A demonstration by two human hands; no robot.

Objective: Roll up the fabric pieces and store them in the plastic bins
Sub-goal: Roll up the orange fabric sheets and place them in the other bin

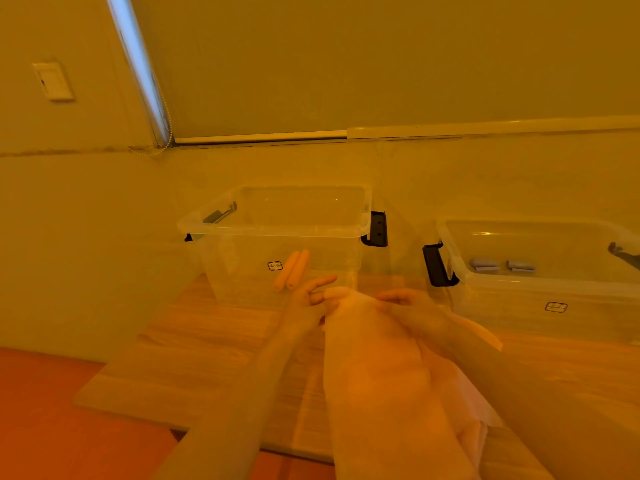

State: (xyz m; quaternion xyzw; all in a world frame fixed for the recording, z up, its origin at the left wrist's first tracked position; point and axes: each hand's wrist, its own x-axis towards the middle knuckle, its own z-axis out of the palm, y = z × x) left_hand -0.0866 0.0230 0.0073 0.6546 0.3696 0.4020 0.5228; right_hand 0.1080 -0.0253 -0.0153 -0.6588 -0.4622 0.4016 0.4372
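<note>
Two hands hold one pale cloth (374,358) over the wooden counter (207,341): the left hand (311,299) pinches its top edge with one finger sticking out, and the right hand (412,306) grips it with curled fingers. Two clear bins stand behind; the left bin (277,230) has two orange rolls (292,274), the right bin (540,271) two grey rolls (502,265)

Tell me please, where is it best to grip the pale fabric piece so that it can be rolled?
Probably at its far top edge, where the left hand and right hand already pinch it. The pale fabric piece hangs long toward the camera, so both hands coming from the near side at that end's two corners could roll it evenly.
</note>
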